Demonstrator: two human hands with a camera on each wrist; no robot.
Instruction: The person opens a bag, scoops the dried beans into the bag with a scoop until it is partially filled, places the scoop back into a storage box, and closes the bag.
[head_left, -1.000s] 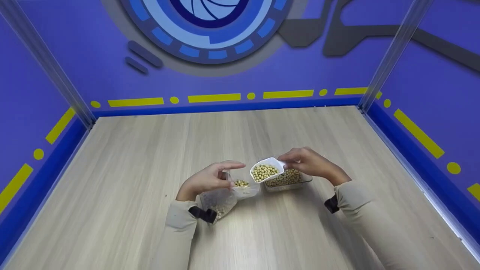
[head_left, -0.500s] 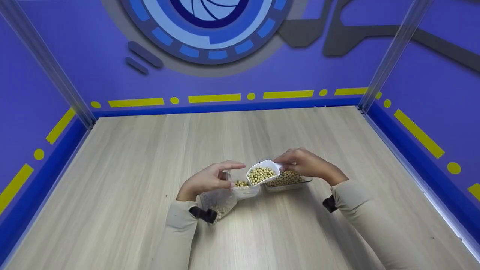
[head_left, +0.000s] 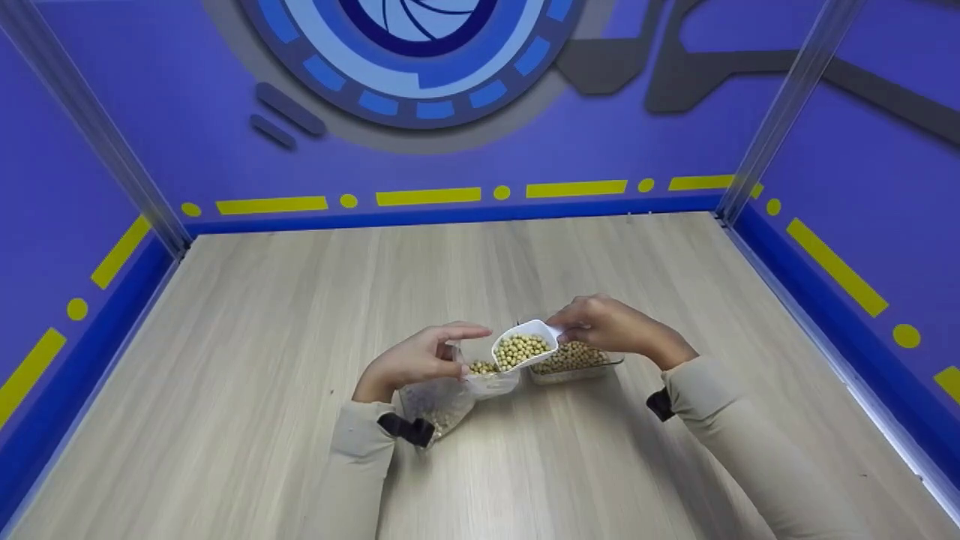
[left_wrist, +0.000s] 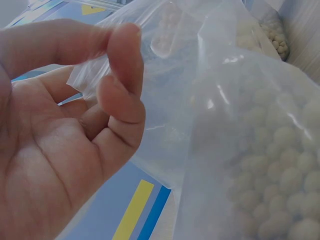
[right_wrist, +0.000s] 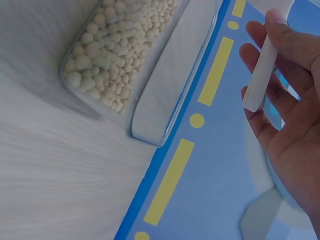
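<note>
My right hand (head_left: pixel 619 327) grips a white scoop (head_left: pixel 541 330) by its handle (right_wrist: pixel 262 75). Pale yellow dried beans (head_left: pixel 521 350) fill the scoop, whose front edge tips slightly down at the bag's opening. On the other side my left hand (head_left: pixel 411 360) pinches the rim of a clear plastic bag (left_wrist: pixel 210 100) and spreads its mouth. Beans lie in the bag's lower part and just inside its opening. Behind the scoop, a clear rectangular container (head_left: pixel 574 376) of the same beans stands on the table, partly covered by the right hand.
A wood-grain table (head_left: pixel 247 360) lies under everything. Blue panels (head_left: pixel 420 169) with yellow marks enclose its back and sides. The bag slumps onto the tabletop left of the container.
The right hand has carried the scoop a little left and down, to the bag's opening, and barely moves over the last half second. The left hand stays in place.
</note>
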